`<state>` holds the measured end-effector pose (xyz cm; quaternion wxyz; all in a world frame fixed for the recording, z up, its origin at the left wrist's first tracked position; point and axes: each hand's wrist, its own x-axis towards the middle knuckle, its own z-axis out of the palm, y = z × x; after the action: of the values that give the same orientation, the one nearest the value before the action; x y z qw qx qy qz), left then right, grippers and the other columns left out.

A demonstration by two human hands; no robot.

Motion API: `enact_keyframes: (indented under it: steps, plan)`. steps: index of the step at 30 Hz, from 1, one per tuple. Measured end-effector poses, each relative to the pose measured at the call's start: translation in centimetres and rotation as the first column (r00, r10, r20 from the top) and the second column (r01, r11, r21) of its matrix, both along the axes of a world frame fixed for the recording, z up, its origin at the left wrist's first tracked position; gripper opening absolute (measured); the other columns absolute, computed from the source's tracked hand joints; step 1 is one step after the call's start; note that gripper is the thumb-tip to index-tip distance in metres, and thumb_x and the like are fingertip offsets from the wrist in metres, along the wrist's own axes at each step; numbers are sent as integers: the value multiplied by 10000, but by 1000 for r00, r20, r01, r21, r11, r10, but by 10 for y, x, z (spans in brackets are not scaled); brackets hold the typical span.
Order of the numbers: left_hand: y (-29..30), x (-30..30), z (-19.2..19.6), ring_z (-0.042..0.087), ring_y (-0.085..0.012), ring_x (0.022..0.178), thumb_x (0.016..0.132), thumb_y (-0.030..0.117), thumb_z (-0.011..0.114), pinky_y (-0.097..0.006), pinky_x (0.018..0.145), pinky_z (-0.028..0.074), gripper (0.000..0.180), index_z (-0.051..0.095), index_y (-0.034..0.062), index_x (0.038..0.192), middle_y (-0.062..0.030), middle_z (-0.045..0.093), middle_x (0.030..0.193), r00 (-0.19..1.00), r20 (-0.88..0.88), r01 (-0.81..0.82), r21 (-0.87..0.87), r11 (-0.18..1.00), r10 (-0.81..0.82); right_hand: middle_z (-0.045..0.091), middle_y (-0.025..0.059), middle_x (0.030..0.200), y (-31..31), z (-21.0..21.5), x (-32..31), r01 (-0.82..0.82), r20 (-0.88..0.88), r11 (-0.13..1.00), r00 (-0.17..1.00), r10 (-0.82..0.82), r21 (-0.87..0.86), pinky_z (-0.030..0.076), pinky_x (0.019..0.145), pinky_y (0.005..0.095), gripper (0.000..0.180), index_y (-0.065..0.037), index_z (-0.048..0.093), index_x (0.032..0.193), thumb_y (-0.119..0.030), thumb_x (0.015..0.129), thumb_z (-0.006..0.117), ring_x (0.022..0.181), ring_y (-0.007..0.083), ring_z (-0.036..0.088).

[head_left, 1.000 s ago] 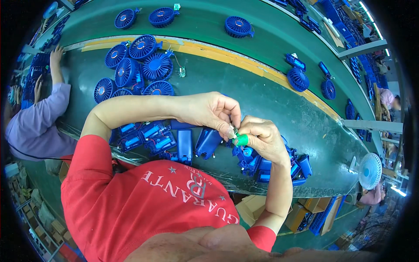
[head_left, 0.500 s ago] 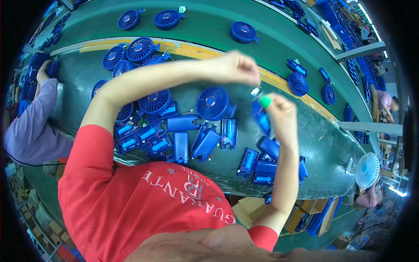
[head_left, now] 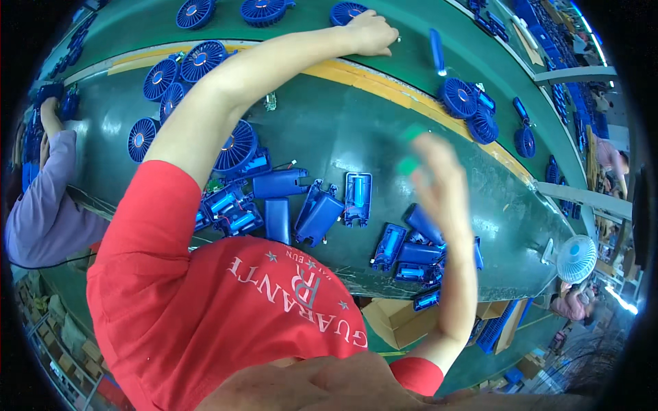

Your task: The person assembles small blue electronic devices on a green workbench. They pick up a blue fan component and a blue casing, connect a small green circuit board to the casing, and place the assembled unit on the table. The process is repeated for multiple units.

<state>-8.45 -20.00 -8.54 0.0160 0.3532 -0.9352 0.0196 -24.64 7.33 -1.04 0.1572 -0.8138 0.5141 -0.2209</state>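
At the far left, a co-worker's lavender sleeve stretches toward blue parts at the table's edge. Next, several round blue fans sit clustered on the green table, partly behind the person's left forearm. Below them lie blue casings, some showing bright blue cylinders. The left hand is over the green belt beyond the yellow strip, right beside a blue fan; whether its curled fingers grip anything, I cannot tell. An open casing lies mid-table. The right hand, blurred, hovers open above the table, its green-covered fingertips parted, near more casings. Farther right, a pale desk fan stands by the table's end.
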Motion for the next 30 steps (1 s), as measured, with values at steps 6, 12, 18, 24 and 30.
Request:
enact_keyframes:
  steps: [6, 12, 18, 24, 30]
  plan:
    - [27, 53, 11, 634, -239, 917, 834, 254, 668, -384, 931, 420, 382, 584, 75, 1161, -80, 674, 927, 986, -167, 25, 239, 971, 16, 548, 106, 1267, 50, -31, 44, -178, -185, 972, 961, 206, 155, 372, 1004, 449, 592, -87, 552, 1246, -164, 695, 754, 1222, 310, 461]
    - [79, 96, 30, 594, -195, 665, 791, 143, 683, -343, 686, 453, 208, 567, 47, 935, -67, 603, 682, 869, -494, 179, 383, 906, 37, 572, 77, 1151, 46, -41, 21, 90, -220, 996, 971, -91, -12, 390, 922, 437, 361, -109, 685, 1023, -210, 686, 764, 1124, 301, 488]
    - [124, 93, 47, 516, -164, 693, 790, 58, 710, -311, 630, 433, 347, 428, 56, 993, -53, 517, 818, 836, -538, 213, 496, 842, 105, 628, 72, 1009, 35, -39, 21, 138, -187, 973, 977, -104, 182, 415, 890, 406, 190, -70, 705, 926, -133, 748, 715, 1022, 276, 534]
    - [152, 92, 41, 518, -38, 753, 817, 30, 709, -204, 647, 443, 321, 512, 17, 1070, 9, 573, 859, 739, -625, 468, 744, 477, 250, 690, 93, 885, 26, -51, 13, 210, 217, 960, 944, -248, 185, 480, 792, 334, 155, -20, 718, 941, -41, 795, 671, 867, 249, 603]
    - [164, 85, 37, 587, -60, 786, 868, 57, 680, -206, 703, 486, 220, 539, 15, 1032, -17, 626, 889, 683, -598, 565, 797, 215, 420, 689, 90, 839, 26, -47, 23, 332, 495, 909, 763, -415, 251, 480, 707, 267, 167, -9, 711, 1005, -33, 843, 677, 758, 149, 606]
